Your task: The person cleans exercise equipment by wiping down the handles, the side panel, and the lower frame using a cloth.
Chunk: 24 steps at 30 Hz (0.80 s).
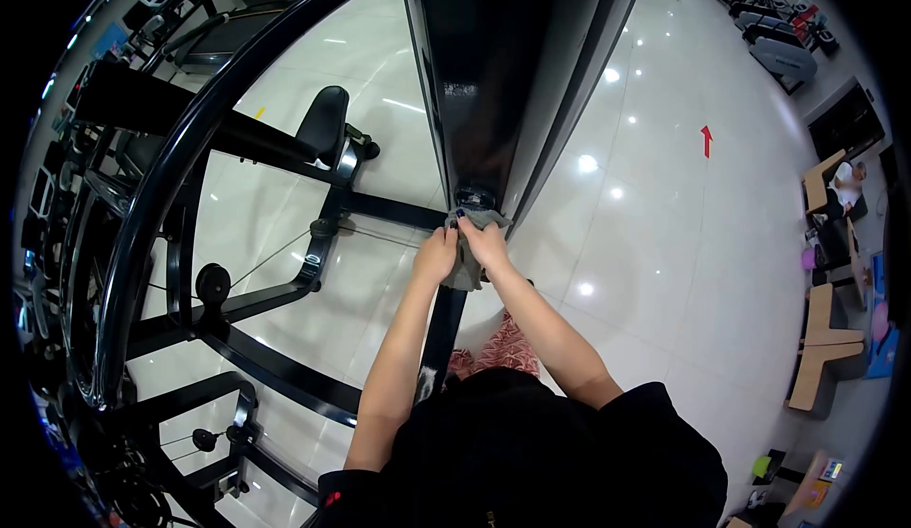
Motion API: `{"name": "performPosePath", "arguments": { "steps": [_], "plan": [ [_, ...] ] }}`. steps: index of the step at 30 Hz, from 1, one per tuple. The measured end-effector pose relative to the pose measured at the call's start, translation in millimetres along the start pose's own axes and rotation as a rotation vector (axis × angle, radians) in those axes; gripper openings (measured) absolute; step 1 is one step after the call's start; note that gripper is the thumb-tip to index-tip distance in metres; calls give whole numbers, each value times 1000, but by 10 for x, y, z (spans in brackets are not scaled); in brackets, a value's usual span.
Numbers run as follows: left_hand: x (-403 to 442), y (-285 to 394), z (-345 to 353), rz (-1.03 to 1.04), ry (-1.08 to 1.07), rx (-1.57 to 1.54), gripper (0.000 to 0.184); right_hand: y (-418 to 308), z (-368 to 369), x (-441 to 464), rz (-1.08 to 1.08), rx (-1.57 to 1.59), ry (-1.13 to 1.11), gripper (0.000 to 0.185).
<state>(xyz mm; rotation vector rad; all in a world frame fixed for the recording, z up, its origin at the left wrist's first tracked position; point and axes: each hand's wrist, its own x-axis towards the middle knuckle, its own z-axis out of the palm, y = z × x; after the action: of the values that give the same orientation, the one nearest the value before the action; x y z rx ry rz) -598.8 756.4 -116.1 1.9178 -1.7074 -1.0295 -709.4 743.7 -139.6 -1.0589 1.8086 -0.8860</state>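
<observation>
A grey cloth (464,267) hangs over the black metal frame of a gym machine, at the foot of a tall black panel (484,73). My left hand (436,255) grips the cloth's left side with its fingers curled. Close beside it, my right hand (486,243) pinches the cloth from the right, thumb on top. Below the cloth a black frame bar (443,329) runs down toward my body. Part of the fingers on both hands is hidden by the cloth and by the hands themselves.
To the left stand a curved black tube (180,129), a padded seat (325,122), a pulley (213,283) and cables. Treadmills (237,39) are farther off. On the right, a glossy tiled floor (655,243) carries a red arrow (706,140); a person (846,186) sits near wooden desks (824,343).
</observation>
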Motion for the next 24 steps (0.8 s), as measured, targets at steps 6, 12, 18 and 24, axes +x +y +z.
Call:
{"name": "performPosePath", "arguments": {
  "steps": [6,12,18,24],
  "plan": [
    [-63,9,46,131,94,-104,35,-158,-149,-87,-94,29,-7,44],
    [57,195,93,214,267,-143,27,-46,-330,-3,-100,-112,-92,62],
    [238,154,117,85,251,-269,44,80,-329,82,3,65,-240,64],
    [337,-241,232,73,-68,-715,51,-146,-189,12,-27,-129,-201,68]
  ]
}}
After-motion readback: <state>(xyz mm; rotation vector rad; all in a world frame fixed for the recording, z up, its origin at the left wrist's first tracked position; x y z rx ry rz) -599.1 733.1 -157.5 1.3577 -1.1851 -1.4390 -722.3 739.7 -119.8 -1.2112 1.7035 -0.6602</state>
